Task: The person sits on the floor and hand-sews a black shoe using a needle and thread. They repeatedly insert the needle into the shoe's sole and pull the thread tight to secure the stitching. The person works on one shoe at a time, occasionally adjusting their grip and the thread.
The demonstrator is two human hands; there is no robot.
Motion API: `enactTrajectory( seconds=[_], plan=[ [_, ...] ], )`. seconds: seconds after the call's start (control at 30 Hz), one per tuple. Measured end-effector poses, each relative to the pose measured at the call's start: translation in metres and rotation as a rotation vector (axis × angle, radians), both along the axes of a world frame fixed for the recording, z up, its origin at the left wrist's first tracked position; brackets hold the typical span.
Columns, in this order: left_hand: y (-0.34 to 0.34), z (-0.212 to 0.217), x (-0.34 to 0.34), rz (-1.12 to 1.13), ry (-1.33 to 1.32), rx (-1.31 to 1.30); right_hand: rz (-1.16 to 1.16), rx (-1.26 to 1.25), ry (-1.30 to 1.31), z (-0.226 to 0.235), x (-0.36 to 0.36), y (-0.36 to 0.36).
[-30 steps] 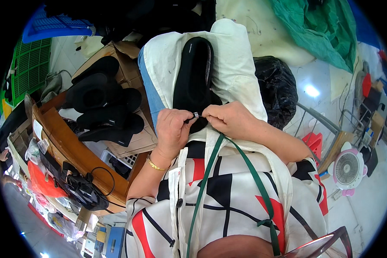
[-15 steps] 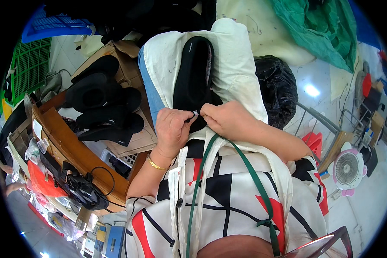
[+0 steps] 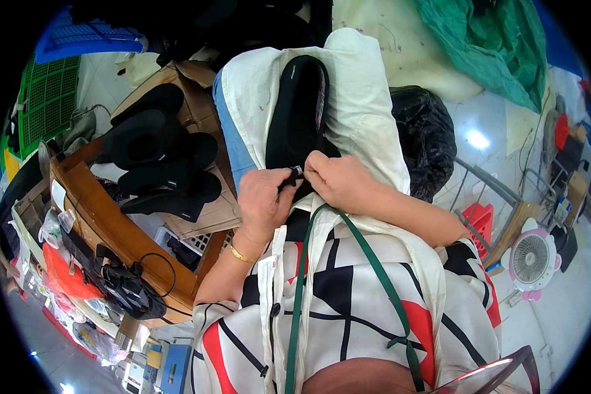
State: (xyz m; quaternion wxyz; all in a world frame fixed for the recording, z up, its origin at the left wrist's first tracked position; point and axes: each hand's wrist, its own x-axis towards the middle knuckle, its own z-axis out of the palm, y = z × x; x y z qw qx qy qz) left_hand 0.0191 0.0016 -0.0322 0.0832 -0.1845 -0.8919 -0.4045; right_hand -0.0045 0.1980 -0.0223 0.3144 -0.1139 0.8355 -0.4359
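Note:
A black slipper (image 3: 297,108) lies lengthwise on a cream cloth (image 3: 361,105) draped over my lap. Both hands meet at its near end. My left hand (image 3: 261,200), with a gold bangle at the wrist, pinches the slipper's edge between thumb and fingers, where a small pale bit shows. My right hand (image 3: 338,178) is closed on the same edge from the right side. The near tip of the slipper is hidden under my fingers.
Several black slippers (image 3: 161,161) are piled on cardboard (image 3: 207,213) to my left, beside a curved wooden rail (image 3: 111,230). A black plastic bag (image 3: 423,138) sits to the right. A small pink-and-white fan (image 3: 530,259) and a red stool (image 3: 479,220) stand on the floor.
Both hands stay pinched on the slipper's near end; the fingers have only shifted slightly.

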Motion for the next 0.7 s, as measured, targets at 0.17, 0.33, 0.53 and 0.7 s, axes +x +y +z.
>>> enactTrajectory(
  seconds=[0.17,0.33,0.53,0.7],
  plan=[
    [-0.003,-0.002,0.007,0.037,-0.111,0.025,-0.073,-0.089,-0.055,0.001,0.003,0.001],
    [-0.006,-0.007,0.006,-0.026,-0.104,0.035,-0.18,-0.186,-0.09,0.002,0.0,-0.002],
    [-0.008,-0.01,0.003,-0.078,-0.088,0.053,-0.152,-0.192,-0.068,0.002,-0.014,-0.007],
    [-0.007,-0.008,0.001,-0.07,-0.091,0.041,-0.039,-0.115,0.194,0.007,-0.029,0.005]
  ],
)
